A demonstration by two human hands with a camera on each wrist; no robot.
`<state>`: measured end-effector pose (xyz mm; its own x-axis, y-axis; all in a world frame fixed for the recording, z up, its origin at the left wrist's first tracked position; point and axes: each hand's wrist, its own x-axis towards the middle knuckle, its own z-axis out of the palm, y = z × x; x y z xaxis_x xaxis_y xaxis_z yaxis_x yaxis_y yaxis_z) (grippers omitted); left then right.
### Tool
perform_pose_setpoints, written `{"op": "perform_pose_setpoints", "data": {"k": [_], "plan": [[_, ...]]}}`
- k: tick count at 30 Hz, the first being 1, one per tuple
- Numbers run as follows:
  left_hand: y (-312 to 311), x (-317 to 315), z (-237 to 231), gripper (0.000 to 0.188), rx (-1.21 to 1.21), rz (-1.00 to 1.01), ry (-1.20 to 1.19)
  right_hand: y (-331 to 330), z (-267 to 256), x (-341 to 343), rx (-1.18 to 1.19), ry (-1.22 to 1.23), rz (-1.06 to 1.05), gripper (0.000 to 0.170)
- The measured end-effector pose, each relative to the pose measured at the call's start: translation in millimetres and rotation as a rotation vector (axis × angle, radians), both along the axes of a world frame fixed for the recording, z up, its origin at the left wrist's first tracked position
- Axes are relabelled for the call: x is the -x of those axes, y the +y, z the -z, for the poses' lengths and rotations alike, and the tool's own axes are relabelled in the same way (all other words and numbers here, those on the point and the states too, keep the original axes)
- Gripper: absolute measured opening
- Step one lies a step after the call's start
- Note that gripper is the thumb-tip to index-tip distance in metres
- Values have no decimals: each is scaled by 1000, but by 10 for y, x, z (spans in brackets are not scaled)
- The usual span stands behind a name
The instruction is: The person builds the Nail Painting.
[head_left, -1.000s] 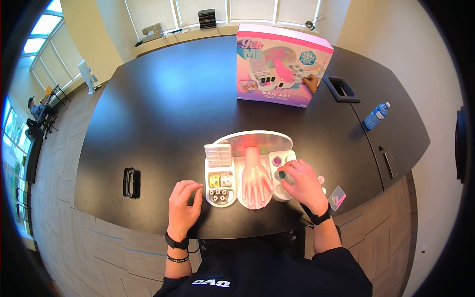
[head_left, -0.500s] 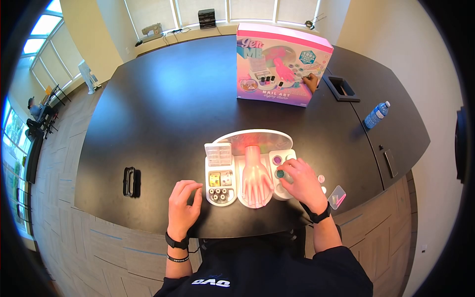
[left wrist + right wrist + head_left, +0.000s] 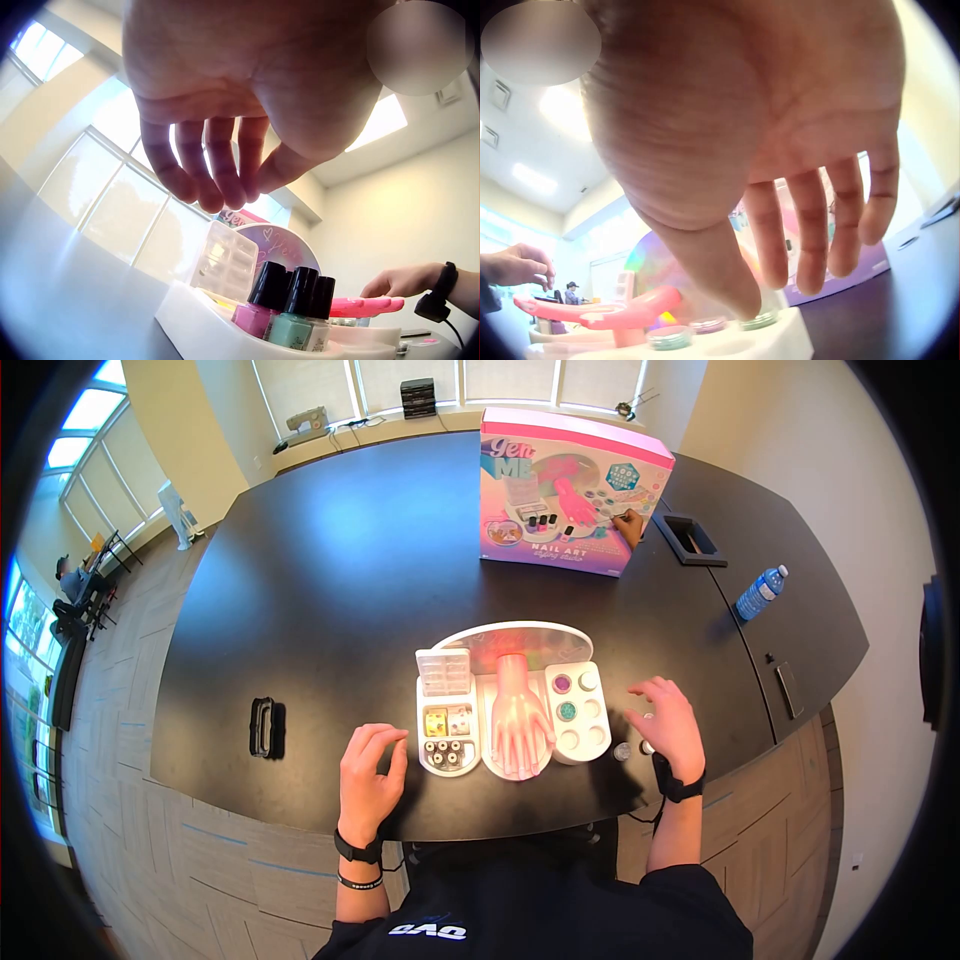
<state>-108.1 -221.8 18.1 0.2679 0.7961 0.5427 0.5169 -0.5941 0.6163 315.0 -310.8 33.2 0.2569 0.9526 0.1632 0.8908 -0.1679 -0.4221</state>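
A white nail-art station stands at the table's front, with a pink model hand lying palm down in its middle. In its right section a purple glitter pot, a white-looking pot and a teal glitter pot sit in round wells. My right hand hovers right of that section, fingers extended, close over small pots on the table. Left of the station, my left hand is held with loosely bent fingers, holding nothing. Nail polish bottles with black caps stand nearest to it.
Behind the station stands a large pink nail-art box. A blue water bottle is at the right, and a black rectangular item lies at the left. A clear lidded case stands raised on the station's left section.
My right hand has let go of the teal glitter pot, which sits in its well, and has moved right, off the station. My left hand has stayed in place.
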Motion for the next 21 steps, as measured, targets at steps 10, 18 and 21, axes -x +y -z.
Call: {"op": "perform_pose_setpoints", "data": {"k": [10, 18, 21], "plan": [[-3, -1, 9, 13, 16, 2, -2, -168, 229, -327, 186, -49, 243, 32], [-2, -17, 6, 10, 24, 3, 6, -154, 378, -401, 248, 42, 255, 23], [-7, -23, 5, 9, 27, 5, 8, -126, 337, -340, 276, 33, 262, 23]]}}
